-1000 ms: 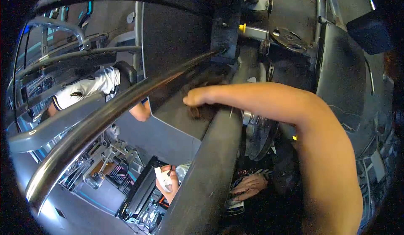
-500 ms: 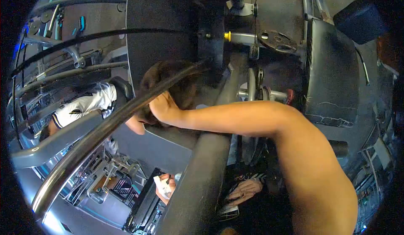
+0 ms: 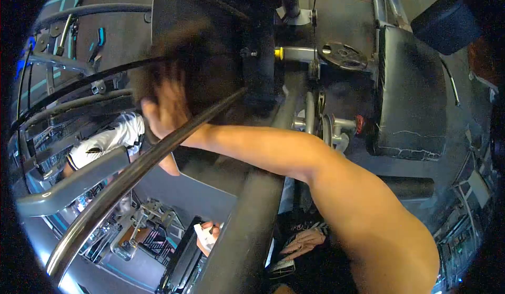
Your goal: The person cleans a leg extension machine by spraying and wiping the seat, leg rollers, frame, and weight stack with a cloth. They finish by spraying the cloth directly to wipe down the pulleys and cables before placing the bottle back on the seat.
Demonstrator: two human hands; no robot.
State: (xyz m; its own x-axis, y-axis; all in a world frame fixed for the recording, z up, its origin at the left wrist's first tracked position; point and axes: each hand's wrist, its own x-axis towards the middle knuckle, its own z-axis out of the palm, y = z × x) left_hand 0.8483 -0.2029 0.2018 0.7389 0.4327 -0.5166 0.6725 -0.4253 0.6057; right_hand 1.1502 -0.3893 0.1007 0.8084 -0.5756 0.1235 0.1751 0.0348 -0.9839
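Note:
My right hand (image 3: 169,104) lies flat and blurred over a brown cloth (image 3: 184,47), pressing it against a dark panel (image 3: 218,175). The fingers point up the panel, and a black metal bar (image 3: 152,154) crosses in front of the wrist. Lower down, partly behind a thick grey tube (image 3: 239,231), my left hand (image 3: 214,230) is closed around a white object (image 3: 202,236) that looks like the head of a spray bottle. The rest of that object is hidden.
A weight plate (image 3: 344,56) sits on a peg at upper right, near a cracked black pad (image 3: 413,94). A grey curved frame tube (image 3: 79,181) stands at left. Behind it, a person in a white shirt (image 3: 108,141) is visible among gym machines.
My right hand has moved up and left with the brown cloth, and its fingers now show stretched out. My left hand stays nearly in place with the white object.

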